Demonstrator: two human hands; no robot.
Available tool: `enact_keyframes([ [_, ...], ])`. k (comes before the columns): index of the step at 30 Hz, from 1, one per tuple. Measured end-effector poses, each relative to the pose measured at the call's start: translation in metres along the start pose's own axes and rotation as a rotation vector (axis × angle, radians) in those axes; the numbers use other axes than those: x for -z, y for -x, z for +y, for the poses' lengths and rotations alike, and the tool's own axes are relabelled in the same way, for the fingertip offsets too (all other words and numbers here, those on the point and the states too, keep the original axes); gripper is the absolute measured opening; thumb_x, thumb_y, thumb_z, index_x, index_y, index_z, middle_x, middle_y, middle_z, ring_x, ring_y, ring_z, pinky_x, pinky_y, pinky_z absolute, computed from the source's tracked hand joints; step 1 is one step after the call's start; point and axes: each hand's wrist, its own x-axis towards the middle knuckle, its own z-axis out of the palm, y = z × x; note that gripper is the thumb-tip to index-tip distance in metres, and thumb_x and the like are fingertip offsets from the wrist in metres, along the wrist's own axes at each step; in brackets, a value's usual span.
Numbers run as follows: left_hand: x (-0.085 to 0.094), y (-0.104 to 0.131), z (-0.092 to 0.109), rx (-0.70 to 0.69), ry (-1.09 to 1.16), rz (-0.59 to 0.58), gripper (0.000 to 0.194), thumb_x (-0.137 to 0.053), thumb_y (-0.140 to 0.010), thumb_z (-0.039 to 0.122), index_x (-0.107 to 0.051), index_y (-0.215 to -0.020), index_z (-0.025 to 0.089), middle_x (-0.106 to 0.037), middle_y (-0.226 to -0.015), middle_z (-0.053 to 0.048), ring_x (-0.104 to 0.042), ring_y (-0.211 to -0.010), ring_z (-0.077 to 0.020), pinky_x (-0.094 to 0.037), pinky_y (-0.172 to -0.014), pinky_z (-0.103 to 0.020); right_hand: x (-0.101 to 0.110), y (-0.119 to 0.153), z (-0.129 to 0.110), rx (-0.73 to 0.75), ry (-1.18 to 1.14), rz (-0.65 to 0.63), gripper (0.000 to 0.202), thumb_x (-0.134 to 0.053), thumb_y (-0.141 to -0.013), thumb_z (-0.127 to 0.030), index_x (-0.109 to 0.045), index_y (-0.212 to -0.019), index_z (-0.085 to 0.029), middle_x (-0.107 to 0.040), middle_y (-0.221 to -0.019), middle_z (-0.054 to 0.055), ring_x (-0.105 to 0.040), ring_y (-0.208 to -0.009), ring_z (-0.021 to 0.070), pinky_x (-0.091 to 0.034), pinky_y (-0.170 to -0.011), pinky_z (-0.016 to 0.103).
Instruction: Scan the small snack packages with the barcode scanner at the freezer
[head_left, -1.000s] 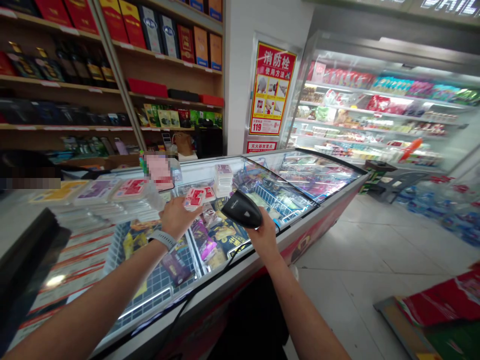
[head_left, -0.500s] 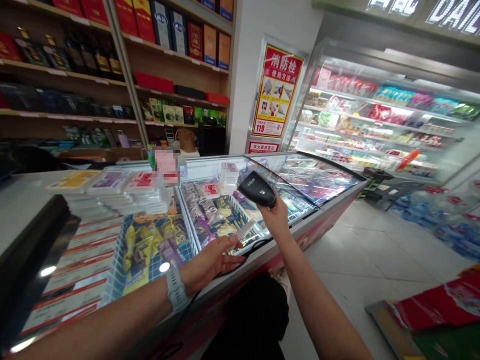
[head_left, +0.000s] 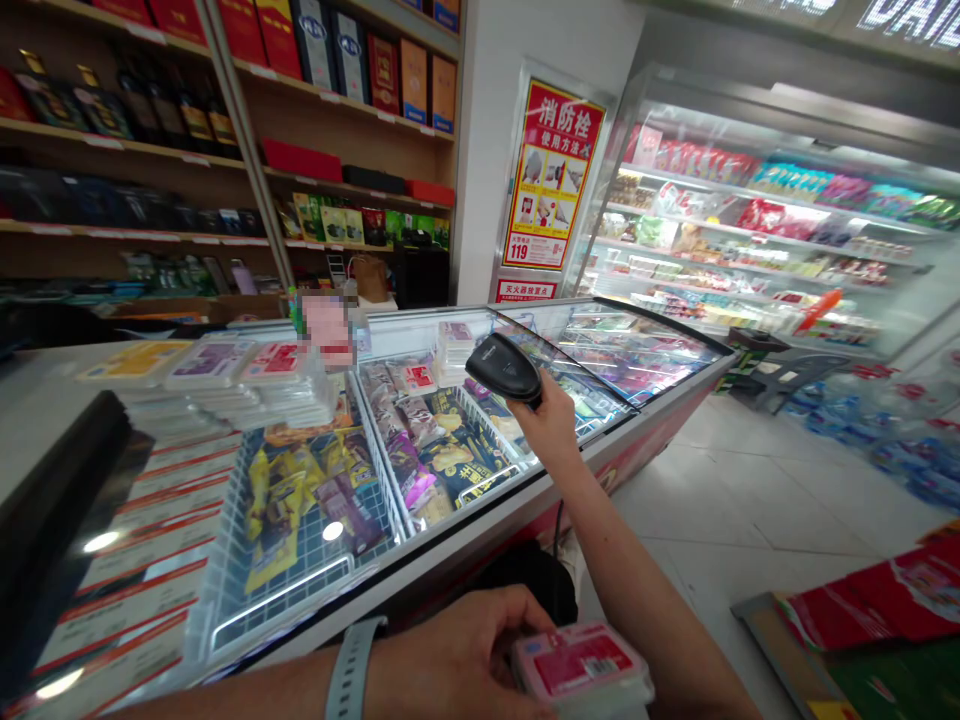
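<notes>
My right hand (head_left: pixel 549 425) is wrapped round the handle of a black barcode scanner (head_left: pixel 504 368), held above the glass of the chest freezer (head_left: pixel 480 530). The scanner's cord hangs below the hand. Low in front of me, my left hand (head_left: pixel 469 650) grips a clear plastic box with a red label (head_left: pixel 581 662) and a barcode on its top. Stacks of similar boxes with yellow, purple and red labels (head_left: pixel 210 365) stand on the left of the freezer. Another small stack of boxes (head_left: pixel 455 350) sits beyond the scanner, near one red-labelled box (head_left: pixel 418 378).
Wire baskets of wrapped frozen goods (head_left: pixel 315 500) show through the freezer glass. A black monitor-like edge (head_left: pixel 67 500) is at the left. Shelves of boxes and bottles (head_left: pixel 360 180) rise behind. Water bottles (head_left: pixel 885 430) and a red-covered pile (head_left: pixel 870 600) stand on the right.
My left hand has moved down and toward me from over the freezer edge and now holds the red-labelled box. The scanner has shifted slightly left.
</notes>
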Motion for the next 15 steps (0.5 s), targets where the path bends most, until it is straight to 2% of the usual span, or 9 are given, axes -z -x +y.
enact_keyframes([
  [2, 0.01, 0.002, 0.002, -0.004, -0.139, 0.081, 0.059, -0.085, -0.058, 0.041, -0.055, -0.104, 0.019, -0.06, -0.093, 0.001, -0.051, -0.075, -0.0099, -0.041, -0.066, -0.022, -0.002, -0.001, 0.0, 0.011, 0.05, -0.053, 0.014, -0.063, -0.078, -0.026, -0.062, -0.091, -0.021, -0.068, -0.084, 0.003, -0.062, -0.077, 0.0218, -0.046, -0.071, 0.03],
  [5, 0.031, 0.009, 0.009, -0.113, -0.354, 0.23, 0.052, -0.082, -0.062, 0.039, -0.058, -0.104, 0.019, -0.062, -0.098, -0.001, -0.055, -0.082, -0.0136, -0.043, -0.07, -0.024, -0.011, 0.001, 0.008, -0.032, 0.113, -0.154, 0.012, -0.065, -0.077, -0.027, -0.062, -0.087, -0.021, -0.067, -0.08, 0.003, -0.062, -0.075, 0.0221, -0.044, -0.069, 0.029],
  [9, 0.063, 0.022, 0.02, -0.169, -0.466, 0.336, 0.055, -0.075, -0.071, 0.046, -0.058, -0.117, 0.02, -0.066, -0.107, -0.004, -0.061, -0.089, -0.0171, -0.049, -0.075, -0.027, -0.024, 0.01, 0.018, -0.08, 0.1, -0.208, 0.015, -0.068, -0.078, -0.029, -0.066, -0.089, -0.021, -0.068, -0.078, 0.002, -0.061, -0.071, 0.0205, -0.043, -0.066, 0.028],
  [11, 0.079, 0.027, 0.023, -0.223, -0.537, 0.432, 0.058, -0.074, -0.072, 0.047, -0.057, -0.122, 0.021, -0.066, -0.113, -0.005, -0.063, -0.093, -0.019, -0.052, -0.08, -0.03, -0.028, 0.013, 0.019, -0.091, 0.081, -0.214, 0.015, -0.068, -0.078, -0.031, -0.067, -0.089, -0.021, -0.067, -0.075, 0.001, -0.06, -0.069, 0.0199, -0.043, -0.065, 0.028],
  [13, 0.096, 0.03, 0.023, -0.314, -0.646, 0.629, 0.062, -0.074, -0.073, 0.048, -0.055, -0.126, 0.023, -0.066, -0.118, -0.006, -0.064, -0.099, -0.021, -0.053, -0.087, -0.034, -0.028, 0.014, 0.018, -0.103, 0.069, -0.222, 0.017, -0.069, -0.077, -0.033, -0.069, -0.09, -0.021, -0.068, -0.074, 0.001, -0.061, -0.069, 0.0198, -0.044, -0.065, 0.028],
  [15, 0.115, 0.031, 0.02, -0.405, -0.768, 0.888, 0.064, -0.073, -0.073, 0.05, -0.053, -0.128, 0.024, -0.065, -0.122, -0.007, -0.064, -0.105, -0.0234, -0.051, -0.094, -0.039, -0.027, 0.014, 0.016, -0.117, 0.062, -0.223, 0.021, -0.07, -0.076, -0.032, -0.071, -0.094, -0.021, -0.069, -0.075, 0.001, -0.062, -0.07, 0.0199, -0.045, -0.067, 0.028],
])
